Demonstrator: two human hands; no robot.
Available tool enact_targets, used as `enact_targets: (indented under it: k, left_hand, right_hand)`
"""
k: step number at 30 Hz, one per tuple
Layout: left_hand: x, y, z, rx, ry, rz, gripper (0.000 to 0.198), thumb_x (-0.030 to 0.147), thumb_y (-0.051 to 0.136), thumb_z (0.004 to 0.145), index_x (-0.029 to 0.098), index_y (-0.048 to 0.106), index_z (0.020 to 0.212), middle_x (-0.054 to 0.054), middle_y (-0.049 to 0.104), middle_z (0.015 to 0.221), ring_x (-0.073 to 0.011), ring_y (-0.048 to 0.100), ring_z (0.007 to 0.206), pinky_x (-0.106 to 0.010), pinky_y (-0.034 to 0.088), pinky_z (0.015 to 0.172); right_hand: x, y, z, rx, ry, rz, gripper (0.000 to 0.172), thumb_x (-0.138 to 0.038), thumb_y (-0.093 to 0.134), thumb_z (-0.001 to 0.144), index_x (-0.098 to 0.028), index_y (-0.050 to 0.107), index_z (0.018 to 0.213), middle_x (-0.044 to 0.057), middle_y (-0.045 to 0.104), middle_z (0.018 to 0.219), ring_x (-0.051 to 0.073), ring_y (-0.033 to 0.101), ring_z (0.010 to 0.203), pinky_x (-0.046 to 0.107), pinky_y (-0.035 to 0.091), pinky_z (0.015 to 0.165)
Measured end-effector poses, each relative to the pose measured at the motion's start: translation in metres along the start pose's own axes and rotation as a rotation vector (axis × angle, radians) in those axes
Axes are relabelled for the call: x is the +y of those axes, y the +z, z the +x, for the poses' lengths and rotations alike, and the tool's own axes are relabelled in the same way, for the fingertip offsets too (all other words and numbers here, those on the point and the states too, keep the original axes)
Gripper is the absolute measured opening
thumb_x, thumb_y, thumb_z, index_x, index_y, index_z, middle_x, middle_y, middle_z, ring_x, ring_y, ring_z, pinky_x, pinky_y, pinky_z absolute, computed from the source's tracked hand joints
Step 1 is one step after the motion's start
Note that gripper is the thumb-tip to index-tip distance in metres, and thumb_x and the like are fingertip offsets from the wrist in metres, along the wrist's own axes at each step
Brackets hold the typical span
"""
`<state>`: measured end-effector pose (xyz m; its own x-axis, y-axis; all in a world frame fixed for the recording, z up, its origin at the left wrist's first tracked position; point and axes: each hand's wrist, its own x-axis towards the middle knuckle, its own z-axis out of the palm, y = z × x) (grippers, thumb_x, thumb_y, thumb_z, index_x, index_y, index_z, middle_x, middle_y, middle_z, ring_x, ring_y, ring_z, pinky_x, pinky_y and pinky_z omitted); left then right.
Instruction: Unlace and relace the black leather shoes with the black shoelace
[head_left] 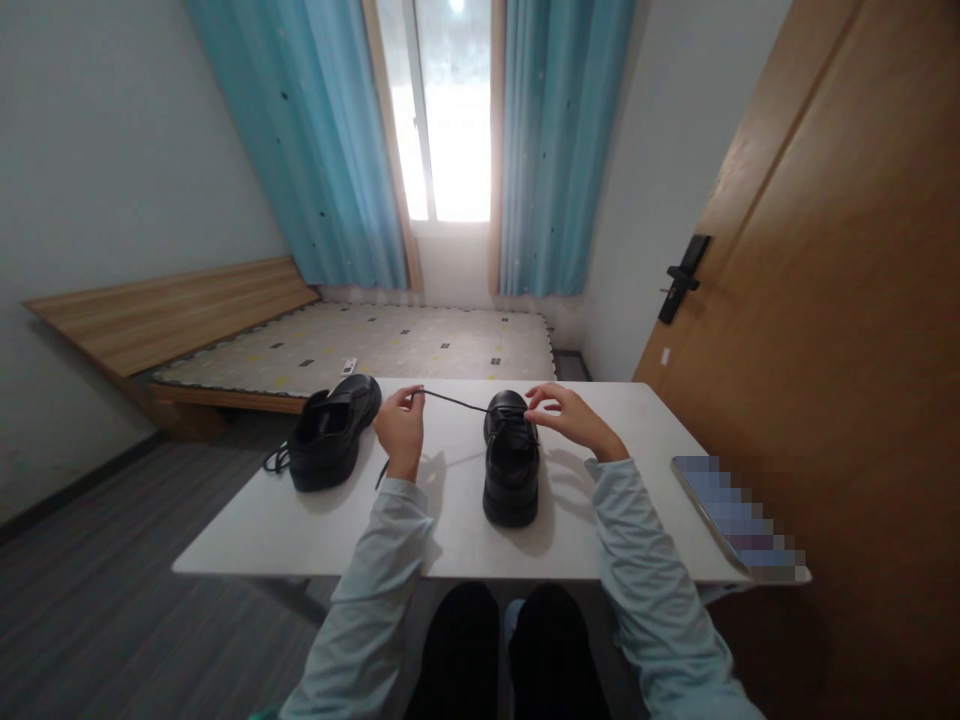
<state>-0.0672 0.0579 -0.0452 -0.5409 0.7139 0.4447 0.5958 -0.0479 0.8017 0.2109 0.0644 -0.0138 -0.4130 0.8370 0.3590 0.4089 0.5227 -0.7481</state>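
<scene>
A black lace-up shoe [511, 480] stands upright on the white table [450, 540], its toe pointing away from me. My left hand [401, 425] is closed in a pinch on a black shoelace [457, 402], to the left of this shoe. The lace runs stretched from the pinch to the shoe's eyelets, and its loose end hangs below the hand. My right hand [566, 415] is at the shoe's right side, fingers curved and apart, with the fingertips touching the lacing area. A second black shoe [326, 445] rests at the table's left, its laces hanging over the edge.
A tablet-like device [739, 520], partly pixelated, lies along the table's right edge. Beyond the table is a bed with a patterned mattress [420, 340], holding a small white object [349, 367]. A wooden door [840, 300] stands close on the right. My knees are under the near edge.
</scene>
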Motion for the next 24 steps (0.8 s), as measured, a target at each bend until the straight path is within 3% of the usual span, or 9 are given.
enact_targets:
  k: [4,7,11,15,18,20,24]
  left_hand:
    - [0.005,0.010,-0.002,-0.062,0.016,-0.307,0.036,0.027,0.050,0.081,0.018,0.067,0.111,-0.006,0.070,0.095,-0.0173,0.065,0.080,-0.029,0.050,0.074]
    - [0.014,0.017,-0.009,-0.191,0.084,-0.556,0.032,0.032,0.050,0.084,0.017,0.064,0.109,-0.008,0.068,0.103,-0.0180,0.066,0.093,-0.029,0.053,0.078]
    - [0.029,0.020,-0.025,-0.435,0.227,-0.675,0.021,0.034,0.060,0.082,0.016,0.061,0.093,-0.007,0.069,0.094,-0.0188,0.067,0.092,-0.032,0.052,0.085]
    - [0.037,0.022,-0.038,-0.612,0.379,-0.708,0.008,0.023,0.056,0.085,0.016,0.058,0.089,-0.004,0.067,0.082,-0.0155,0.067,0.082,-0.030,0.052,0.080]
    - [0.039,0.025,-0.043,-0.630,0.502,-0.667,0.008,0.016,0.052,0.085,0.016,0.059,0.083,-0.001,0.063,0.076,-0.0121,0.063,0.071,-0.026,0.050,0.070]
    - [0.039,0.026,-0.045,-0.614,0.548,-0.646,0.011,0.013,0.050,0.085,0.016,0.060,0.082,-0.001,0.063,0.077,-0.0108,0.061,0.067,-0.024,0.049,0.066]
    - [0.038,0.026,-0.043,-0.493,0.589,-0.647,0.014,0.013,0.049,0.086,0.017,0.062,0.083,-0.002,0.064,0.083,-0.0112,0.061,0.070,-0.025,0.049,0.069]
  right_hand:
    - [-0.004,0.009,0.005,0.123,-0.041,0.001,0.019,-0.035,0.060,0.081,-0.019,0.065,0.091,0.007,0.064,0.101,0.019,0.061,0.093,0.038,0.050,0.083]
    - [-0.007,0.017,0.008,0.186,-0.069,0.006,0.022,-0.031,0.054,0.086,-0.019,0.067,0.098,0.007,0.067,0.101,0.019,0.062,0.092,0.037,0.049,0.084]
    - [-0.010,0.026,0.010,0.213,-0.164,-0.015,0.038,-0.023,0.045,0.089,-0.023,0.058,0.125,0.008,0.064,0.111,0.019,0.060,0.099,0.038,0.047,0.089]
    - [-0.011,0.034,0.011,0.195,-0.284,-0.155,0.045,-0.017,0.043,0.089,-0.027,0.053,0.132,0.009,0.055,0.125,0.021,0.050,0.116,0.042,0.039,0.102]
    - [-0.011,0.038,0.012,0.207,-0.279,-0.267,0.045,-0.017,0.050,0.087,-0.025,0.055,0.130,0.010,0.051,0.131,0.024,0.045,0.122,0.044,0.036,0.104]
    - [-0.011,0.040,0.013,0.195,-0.272,-0.313,0.035,-0.019,0.056,0.084,-0.024,0.063,0.118,0.010,0.054,0.130,0.025,0.047,0.120,0.043,0.037,0.102]
    - [-0.009,0.040,0.014,0.179,-0.248,-0.328,0.013,-0.020,0.058,0.085,-0.020,0.068,0.092,0.007,0.068,0.108,0.023,0.058,0.105,0.039,0.041,0.095]
